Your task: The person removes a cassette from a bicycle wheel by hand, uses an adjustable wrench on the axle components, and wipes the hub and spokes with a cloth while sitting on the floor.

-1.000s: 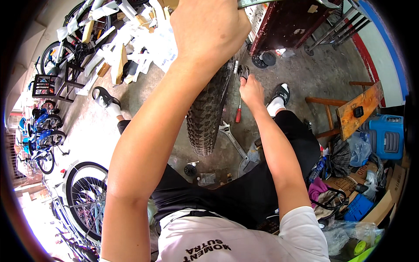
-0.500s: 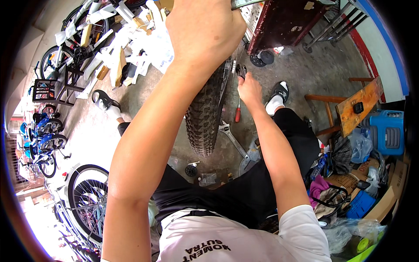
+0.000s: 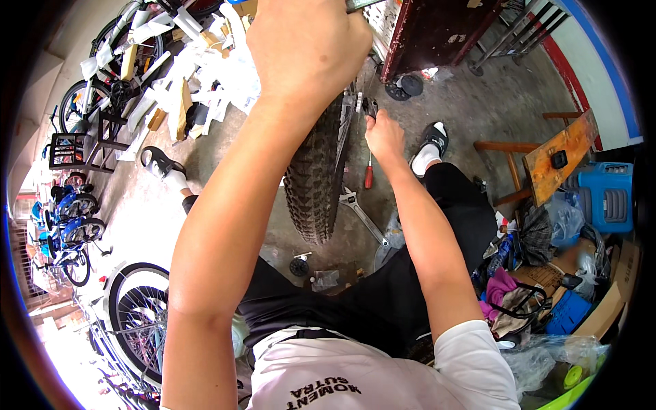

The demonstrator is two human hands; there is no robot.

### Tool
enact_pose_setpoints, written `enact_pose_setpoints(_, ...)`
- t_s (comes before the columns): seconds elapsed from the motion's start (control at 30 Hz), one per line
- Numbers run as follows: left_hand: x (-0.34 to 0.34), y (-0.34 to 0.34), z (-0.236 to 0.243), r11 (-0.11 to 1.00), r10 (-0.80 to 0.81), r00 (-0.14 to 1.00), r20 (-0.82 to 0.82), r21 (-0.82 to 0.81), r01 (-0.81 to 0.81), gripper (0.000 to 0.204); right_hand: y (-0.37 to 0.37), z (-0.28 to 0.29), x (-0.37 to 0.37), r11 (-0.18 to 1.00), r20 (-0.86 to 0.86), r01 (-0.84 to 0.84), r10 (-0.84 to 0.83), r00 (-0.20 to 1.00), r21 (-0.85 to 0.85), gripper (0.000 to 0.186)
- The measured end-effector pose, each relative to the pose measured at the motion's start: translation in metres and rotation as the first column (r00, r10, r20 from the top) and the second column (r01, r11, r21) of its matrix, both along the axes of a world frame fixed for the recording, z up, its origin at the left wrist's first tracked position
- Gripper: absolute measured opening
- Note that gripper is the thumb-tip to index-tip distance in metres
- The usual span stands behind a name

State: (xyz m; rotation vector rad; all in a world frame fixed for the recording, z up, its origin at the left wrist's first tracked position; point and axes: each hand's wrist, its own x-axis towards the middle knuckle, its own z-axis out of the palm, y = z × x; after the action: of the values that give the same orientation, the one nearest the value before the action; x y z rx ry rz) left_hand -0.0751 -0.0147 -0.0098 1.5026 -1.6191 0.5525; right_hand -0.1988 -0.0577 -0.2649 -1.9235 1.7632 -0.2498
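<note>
My left hand [image 3: 311, 51] is closed in a fist above the bicycle wheel, at the top edge. A grey metal end [image 3: 358, 4] juts from its right side, and the rest of what it grips is hidden. Under my left forearm stands a knobby bicycle tire [image 3: 313, 188]. My right hand [image 3: 387, 140], just right of the wheel, has its fingers closed at a small dark metal piece [image 3: 371, 108], too small to name. On the floor below it lie a red-handled screwdriver [image 3: 369, 178] and a large adjustable wrench [image 3: 364, 220].
A dark red cabinet [image 3: 437, 34] stands ahead. To the right are a wooden stool [image 3: 540, 171], a blue case [image 3: 605, 195] and cluttered bags and cardboard. White wrapping scraps [image 3: 219, 82] lie at far left. A bicycle wheel [image 3: 137, 321] is at lower left.
The view has shifted slightly. My left hand sits a little higher and further left in the picture. My right hand stays by the wheel with its fingers closed.
</note>
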Motion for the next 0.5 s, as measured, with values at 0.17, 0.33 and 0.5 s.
enact_pose_setpoints(0.17,-0.002,-0.002,0.002,1.0,-0.011,1.0,-0.014,0.022,0.012,0.013,0.004,-0.004,-0.001,1.0,-0.004,0.026,-0.026,1.0,-0.007,0.03)
enact_pose_setpoints(0.33,-0.002,-0.003,-0.002,1.0,0.006,1.0,0.018,-0.002,-0.006,0.012,0.006,-0.009,0.01,0.997,0.05,0.079,-0.08,0.996,0.023,0.03)
enact_pose_setpoints(0.5,-0.018,0.002,0.0,0.994,0.076,0.996,-0.042,0.086,-0.072,0.011,0.003,-0.02,0.001,0.998,0.058,0.049,-0.046,0.997,-0.043,0.03)
